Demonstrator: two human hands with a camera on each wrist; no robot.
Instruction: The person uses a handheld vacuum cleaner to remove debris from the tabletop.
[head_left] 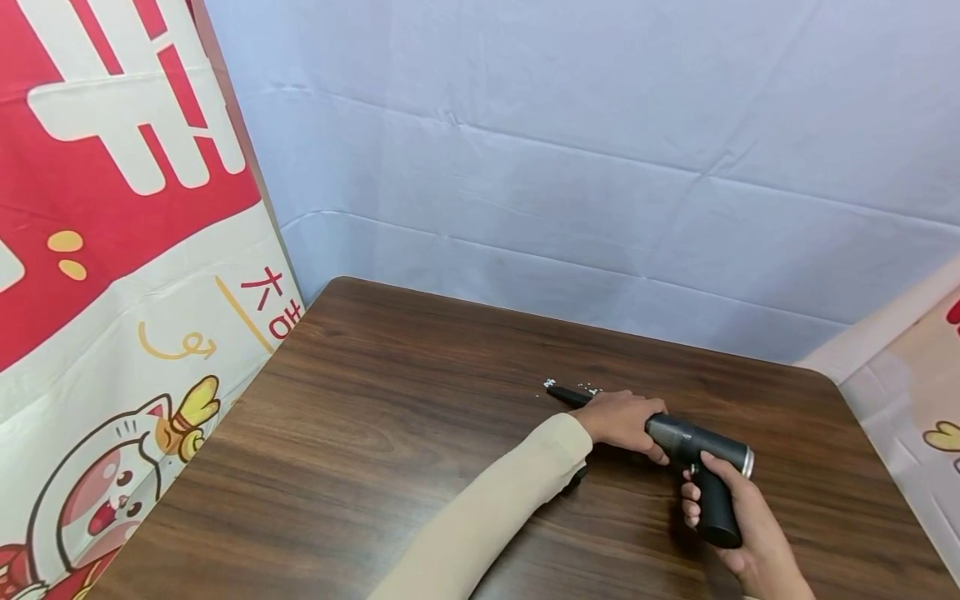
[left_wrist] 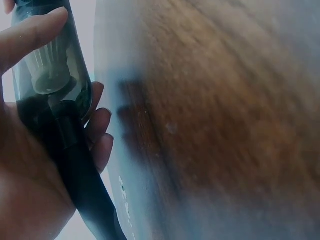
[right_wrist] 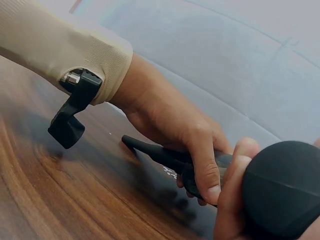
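Observation:
A black handheld vacuum cleaner (head_left: pixel 701 442) is held low over the wooden table (head_left: pixel 390 375). My right hand (head_left: pixel 753 521) grips its handle, fingers wrapped round it. My left hand (head_left: pixel 621 421) holds the front of the body, and in the left wrist view its thumb and fingers curl round the see-through dust cup (left_wrist: pixel 77 52), where a pale ribbed filter (left_wrist: pixel 51 72) shows. From the cup a narrow black nozzle (head_left: pixel 567 396) points left, its tip beside a small patch of white bits (head_left: pixel 550 382). More white crumbs (head_left: pixel 593 391) lie just behind the nozzle.
Behind the table's far edge hangs a pale blue cloth (head_left: pixel 525 183). A printed red and white cloth (head_left: pixel 150 250) hangs on the left, another printed cloth (head_left: pixel 915 392) on the right. A black wrist mount (right_wrist: pixel 75 110) sticks out from the left sleeve (right_wrist: pixel 65 45).

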